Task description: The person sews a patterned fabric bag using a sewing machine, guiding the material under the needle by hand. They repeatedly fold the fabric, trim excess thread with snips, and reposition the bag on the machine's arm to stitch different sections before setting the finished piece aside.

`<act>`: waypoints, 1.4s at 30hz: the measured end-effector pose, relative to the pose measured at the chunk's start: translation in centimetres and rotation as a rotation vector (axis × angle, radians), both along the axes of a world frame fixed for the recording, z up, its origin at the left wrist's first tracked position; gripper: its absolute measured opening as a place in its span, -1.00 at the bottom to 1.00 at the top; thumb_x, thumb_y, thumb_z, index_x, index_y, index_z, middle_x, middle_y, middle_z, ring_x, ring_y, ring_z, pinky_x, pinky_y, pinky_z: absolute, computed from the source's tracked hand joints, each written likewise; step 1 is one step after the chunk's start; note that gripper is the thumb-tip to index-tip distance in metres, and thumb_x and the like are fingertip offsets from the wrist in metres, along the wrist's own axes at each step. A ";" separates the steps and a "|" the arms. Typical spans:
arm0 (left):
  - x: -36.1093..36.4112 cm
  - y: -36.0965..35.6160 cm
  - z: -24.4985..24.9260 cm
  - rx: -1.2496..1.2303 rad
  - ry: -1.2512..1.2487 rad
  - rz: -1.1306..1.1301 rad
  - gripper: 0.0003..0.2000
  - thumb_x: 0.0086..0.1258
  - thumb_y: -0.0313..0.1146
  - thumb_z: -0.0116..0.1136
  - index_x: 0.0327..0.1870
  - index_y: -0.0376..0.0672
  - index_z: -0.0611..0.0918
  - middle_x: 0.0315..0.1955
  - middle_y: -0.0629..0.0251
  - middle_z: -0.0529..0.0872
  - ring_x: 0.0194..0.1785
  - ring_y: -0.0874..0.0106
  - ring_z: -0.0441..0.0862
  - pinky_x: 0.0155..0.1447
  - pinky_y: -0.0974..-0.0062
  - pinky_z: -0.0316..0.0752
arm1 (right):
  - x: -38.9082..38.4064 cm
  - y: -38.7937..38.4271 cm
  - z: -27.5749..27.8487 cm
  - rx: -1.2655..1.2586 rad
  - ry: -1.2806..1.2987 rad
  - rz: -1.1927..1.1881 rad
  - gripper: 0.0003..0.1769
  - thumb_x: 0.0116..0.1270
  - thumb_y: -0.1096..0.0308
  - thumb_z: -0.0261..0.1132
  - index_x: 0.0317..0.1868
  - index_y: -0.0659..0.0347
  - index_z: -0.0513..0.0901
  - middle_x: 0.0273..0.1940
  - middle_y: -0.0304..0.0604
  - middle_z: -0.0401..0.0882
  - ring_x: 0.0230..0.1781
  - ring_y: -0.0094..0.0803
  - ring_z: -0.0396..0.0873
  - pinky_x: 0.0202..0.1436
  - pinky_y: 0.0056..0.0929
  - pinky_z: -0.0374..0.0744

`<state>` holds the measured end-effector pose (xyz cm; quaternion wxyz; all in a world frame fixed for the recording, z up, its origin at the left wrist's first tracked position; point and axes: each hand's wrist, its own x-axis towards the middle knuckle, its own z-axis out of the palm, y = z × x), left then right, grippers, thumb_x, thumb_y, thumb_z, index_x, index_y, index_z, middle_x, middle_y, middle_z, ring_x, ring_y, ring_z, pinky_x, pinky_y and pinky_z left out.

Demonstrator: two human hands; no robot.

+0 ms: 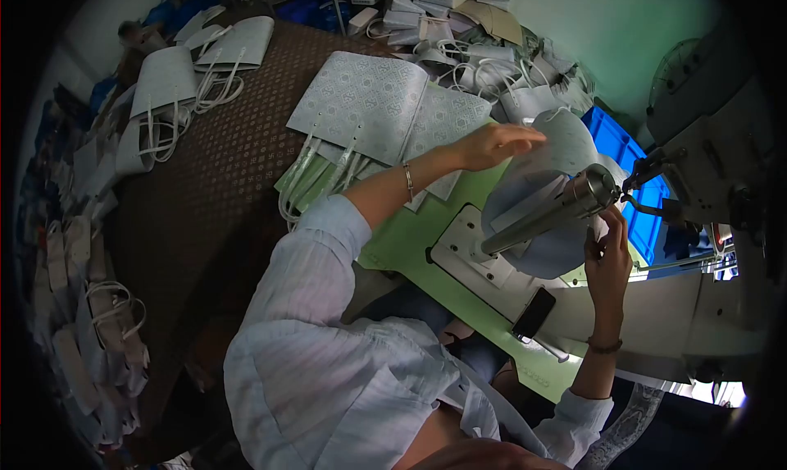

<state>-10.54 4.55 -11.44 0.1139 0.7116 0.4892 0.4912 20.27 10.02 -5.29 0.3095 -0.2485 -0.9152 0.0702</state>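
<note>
A curved pale grey patterned bag piece wraps around the metal cylinder arm of an industrial sewing machine. The needle and presser area sits at the arm's far end, against the piece's edge. My left hand is stretched out, its fingertips at the upper left side of the bag piece. Beside the end of the arm, my right hand has its fingers curled and pinched on the lower right edge of the piece. Part of that grip is hidden by the fingers.
Flat patterned bags with handles lie left of my left arm on the green table. A black phone rests on the machine base. Behind stand a blue crate and heaped bags. More bags lie on the brown-covered surface.
</note>
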 end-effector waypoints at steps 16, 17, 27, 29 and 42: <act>-22.2 -28.4 -20.4 -0.717 0.054 1.741 -0.54 0.28 -0.13 0.23 0.12 -0.21 0.51 0.07 -0.01 0.53 0.13 0.00 0.46 0.22 0.12 0.34 | 5.4 -5.2 -1.7 -0.087 -0.146 0.039 -0.81 0.21 0.56 0.29 -0.17 0.16 0.57 -0.17 -0.23 0.62 -0.49 -0.31 0.61 -0.17 -0.28 0.61; -22.6 -29.5 -19.2 -0.942 -0.187 1.397 -0.63 0.29 -0.12 0.22 -0.02 -0.18 0.64 -0.03 0.04 0.62 -0.02 0.05 0.59 0.10 0.22 0.47 | 5.3 -5.6 -1.9 -0.071 -0.153 0.044 -0.80 0.20 0.57 0.29 -0.18 0.15 0.57 -0.19 -0.24 0.62 -0.48 -0.28 0.62 -0.16 -0.26 0.61; -13.4 -26.7 -1.8 0.090 -0.095 0.833 -0.85 0.32 -0.55 0.14 -0.13 -0.27 0.68 0.01 0.16 0.64 -0.10 0.30 0.64 -0.10 0.44 0.52 | -1.8 -10.6 -3.1 -0.303 -0.149 0.338 -0.76 0.19 0.52 0.35 -0.13 0.18 0.58 -0.15 -0.17 0.60 -0.36 -0.23 0.65 -0.30 -0.36 0.64; -7.9 -26.9 1.4 0.055 0.022 0.576 -0.76 0.18 -0.62 0.17 -0.11 -0.24 0.67 0.15 0.19 0.58 -0.02 0.31 0.63 -0.01 0.46 0.52 | -4.3 -11.4 -1.6 -0.352 -0.013 0.385 -0.68 0.20 0.43 0.38 -0.02 0.13 0.59 0.01 -0.13 0.58 -0.23 -0.16 0.67 -0.30 -0.35 0.67; 9.7 -34.6 2.1 -0.626 0.346 -0.207 -0.56 0.12 -0.44 0.35 0.09 -0.08 0.62 0.35 0.09 0.37 0.18 0.15 0.52 0.19 0.31 0.45 | -11.1 -9.2 -2.2 -0.908 0.120 0.253 -0.32 0.29 0.07 0.36 0.24 0.40 0.43 -0.03 0.02 0.64 -0.03 -0.28 0.60 0.12 -0.45 0.48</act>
